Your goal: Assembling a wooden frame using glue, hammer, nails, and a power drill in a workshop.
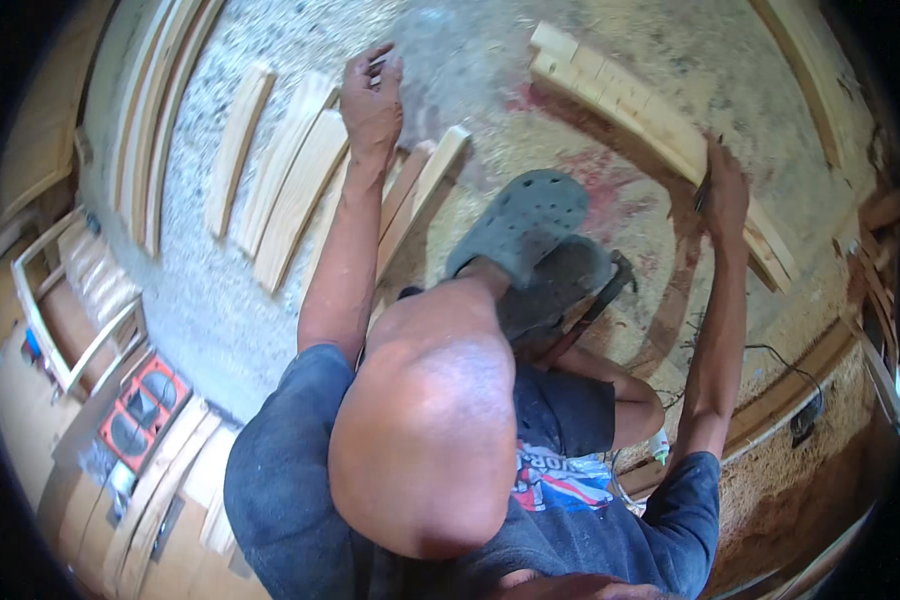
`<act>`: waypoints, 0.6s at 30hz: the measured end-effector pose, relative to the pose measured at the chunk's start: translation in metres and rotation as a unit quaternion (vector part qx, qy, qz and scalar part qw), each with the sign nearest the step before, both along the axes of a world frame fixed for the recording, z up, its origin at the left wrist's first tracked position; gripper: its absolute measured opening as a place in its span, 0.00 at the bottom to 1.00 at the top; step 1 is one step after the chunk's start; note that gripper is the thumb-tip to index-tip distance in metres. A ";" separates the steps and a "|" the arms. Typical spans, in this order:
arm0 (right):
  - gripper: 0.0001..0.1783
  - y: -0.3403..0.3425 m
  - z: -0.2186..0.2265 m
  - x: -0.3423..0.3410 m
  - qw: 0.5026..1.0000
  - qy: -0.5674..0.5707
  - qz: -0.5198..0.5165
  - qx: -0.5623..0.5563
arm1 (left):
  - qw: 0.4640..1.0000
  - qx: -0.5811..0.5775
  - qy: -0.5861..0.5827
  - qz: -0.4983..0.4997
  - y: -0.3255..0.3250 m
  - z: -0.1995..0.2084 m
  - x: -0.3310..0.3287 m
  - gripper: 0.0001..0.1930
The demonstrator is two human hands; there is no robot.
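My right hand (pixel 726 192) is closed on a slim dark tool (pixel 705 190), mostly hidden by the fingers. It rests beside a row of pale wooden pieces (pixel 620 95) set side by side on the floor, with thin lines across their tops. My left hand (pixel 373 108) hovers empty above the floor, fingers loosely bent and apart. Under and beside that forearm lie several curved wooden pieces (pixel 300 200), spread roughly parallel. A hammer (pixel 606 290) lies by my feet, its handle partly hidden by my leg. I sit with one knee raised, wearing grey clogs (pixel 530 220).
Long curved wooden strips (pixel 160 110) lie at the far left, and another long piece (pixel 805 80) at the far right. A red and black box (pixel 145 412) and a wooden frame (pixel 45 290) stand at left. A small bottle (pixel 660 445) and a cable (pixel 780 360) are at right.
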State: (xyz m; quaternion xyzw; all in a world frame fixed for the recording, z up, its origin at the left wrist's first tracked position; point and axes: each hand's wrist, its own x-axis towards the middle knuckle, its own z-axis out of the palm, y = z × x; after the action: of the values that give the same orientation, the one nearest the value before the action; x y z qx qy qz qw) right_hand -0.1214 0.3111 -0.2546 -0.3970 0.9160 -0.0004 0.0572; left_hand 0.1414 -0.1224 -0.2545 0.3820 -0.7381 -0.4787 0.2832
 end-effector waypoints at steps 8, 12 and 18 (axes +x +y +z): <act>0.53 -0.032 -0.028 0.015 1.000 -0.018 -0.002 -0.018 | 0.983 -0.030 -0.156 0.092 0.016 0.006 0.157 0.20; 0.42 0.007 0.009 0.047 0.989 0.079 -0.035 -0.122 | 0.975 -0.073 -0.207 0.020 0.076 -0.005 0.210 0.28; 0.32 0.106 0.038 0.153 0.993 0.037 -0.056 -0.099 | 0.925 -0.209 -0.312 -0.061 0.086 -0.038 0.228 0.34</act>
State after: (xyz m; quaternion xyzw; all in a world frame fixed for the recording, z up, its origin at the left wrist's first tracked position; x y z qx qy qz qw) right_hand 0.0320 0.4173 -0.2169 -0.3489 0.9336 -0.0793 -0.0166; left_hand 0.3691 -0.0363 -0.2928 0.3980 -0.8945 -0.1864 0.0819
